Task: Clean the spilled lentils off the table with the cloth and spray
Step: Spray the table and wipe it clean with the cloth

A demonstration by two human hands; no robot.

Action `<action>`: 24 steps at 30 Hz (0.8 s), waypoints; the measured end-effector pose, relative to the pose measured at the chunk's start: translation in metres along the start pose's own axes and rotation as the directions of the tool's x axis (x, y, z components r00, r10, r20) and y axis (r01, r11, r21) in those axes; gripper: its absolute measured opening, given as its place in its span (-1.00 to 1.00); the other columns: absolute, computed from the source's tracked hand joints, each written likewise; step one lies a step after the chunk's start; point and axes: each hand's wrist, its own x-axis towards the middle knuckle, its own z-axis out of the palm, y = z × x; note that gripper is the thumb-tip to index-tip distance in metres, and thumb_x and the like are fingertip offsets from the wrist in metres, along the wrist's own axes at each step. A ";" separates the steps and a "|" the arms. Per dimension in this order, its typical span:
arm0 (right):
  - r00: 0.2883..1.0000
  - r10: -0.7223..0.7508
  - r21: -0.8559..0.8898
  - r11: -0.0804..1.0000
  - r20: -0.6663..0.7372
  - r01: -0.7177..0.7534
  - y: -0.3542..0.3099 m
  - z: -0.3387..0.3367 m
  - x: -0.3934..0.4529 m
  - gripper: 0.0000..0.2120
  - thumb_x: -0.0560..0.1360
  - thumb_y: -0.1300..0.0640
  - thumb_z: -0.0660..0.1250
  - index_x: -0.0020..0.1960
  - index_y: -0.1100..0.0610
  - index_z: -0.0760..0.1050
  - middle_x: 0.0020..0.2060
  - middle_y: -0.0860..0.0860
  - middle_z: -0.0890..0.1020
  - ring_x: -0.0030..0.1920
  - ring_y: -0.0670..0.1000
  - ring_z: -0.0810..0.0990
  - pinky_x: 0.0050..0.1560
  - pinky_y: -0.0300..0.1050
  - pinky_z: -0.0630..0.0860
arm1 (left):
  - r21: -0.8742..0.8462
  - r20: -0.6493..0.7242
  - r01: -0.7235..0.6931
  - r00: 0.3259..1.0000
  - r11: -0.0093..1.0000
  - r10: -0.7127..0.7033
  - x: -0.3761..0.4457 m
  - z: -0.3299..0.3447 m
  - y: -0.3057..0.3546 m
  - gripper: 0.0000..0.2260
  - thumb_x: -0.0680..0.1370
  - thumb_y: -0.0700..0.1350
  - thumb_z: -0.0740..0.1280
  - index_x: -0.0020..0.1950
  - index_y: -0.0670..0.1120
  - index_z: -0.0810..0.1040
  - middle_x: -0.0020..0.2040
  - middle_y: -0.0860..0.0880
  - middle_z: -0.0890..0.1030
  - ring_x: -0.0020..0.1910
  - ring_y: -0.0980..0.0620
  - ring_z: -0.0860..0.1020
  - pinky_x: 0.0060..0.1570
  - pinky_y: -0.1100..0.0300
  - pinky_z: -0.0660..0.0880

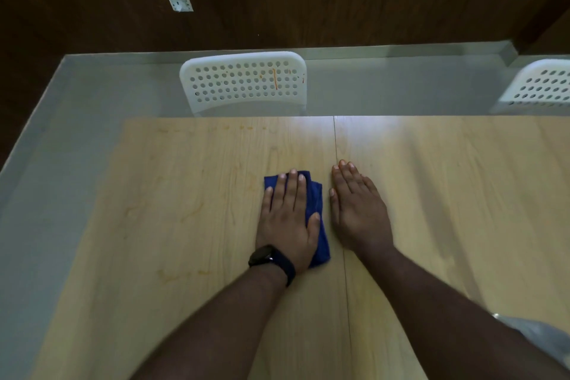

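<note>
Pressing flat on the blue cloth, the left hand has fingers spread; the right hand lies beside it on the table, fingers together.

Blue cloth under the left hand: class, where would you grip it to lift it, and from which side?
Pinch the cloth by its right edge strip, coming from the right. The left hand covers most of it; that strip lies bare beside the thumb.

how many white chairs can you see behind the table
2: one chair at the table's far edge, centre-left; a second chair cut off at the right. Others may be out of view.
</note>
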 end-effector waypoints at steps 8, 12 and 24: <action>0.998 0.004 -0.014 1.000 -0.056 -0.004 0.001 0.005 0.000 -0.45 0.75 -0.10 -0.08 0.69 0.05 0.09 0.67 -0.01 0.16 0.67 -0.07 0.05 0.66 -0.04 0.03 | 0.025 -0.070 0.031 0.997 0.999 -0.029 0.119 -0.014 -0.006 -0.34 0.69 0.18 -0.09 0.71 -0.12 -0.11 0.72 -0.10 -0.08 0.69 -0.08 -0.08 0.64 -0.10 -0.09; 0.996 0.005 -0.008 1.000 -0.086 -0.006 0.000 0.007 -0.001 -0.46 0.76 -0.10 -0.05 0.68 0.05 0.14 0.66 -0.01 0.20 0.66 -0.06 0.09 0.66 -0.03 0.06 | -0.001 -0.104 0.046 0.994 0.999 -0.045 0.099 -0.004 0.001 -0.35 0.70 0.16 -0.07 0.71 -0.12 -0.12 0.72 -0.10 -0.09 0.69 -0.09 -0.09 0.64 -0.10 -0.09; 0.998 0.006 0.143 0.990 -0.062 0.003 -0.036 0.009 -0.128 -0.50 0.77 -0.01 -0.04 0.69 0.07 0.13 0.66 0.01 0.19 0.66 -0.04 0.11 0.65 -0.03 0.08 | -0.001 -0.042 0.014 0.999 1.000 -0.014 -0.139 0.031 0.009 -0.33 0.68 0.17 -0.14 0.69 -0.11 -0.27 0.69 -0.09 -0.27 0.67 -0.05 -0.26 0.64 -0.09 -0.18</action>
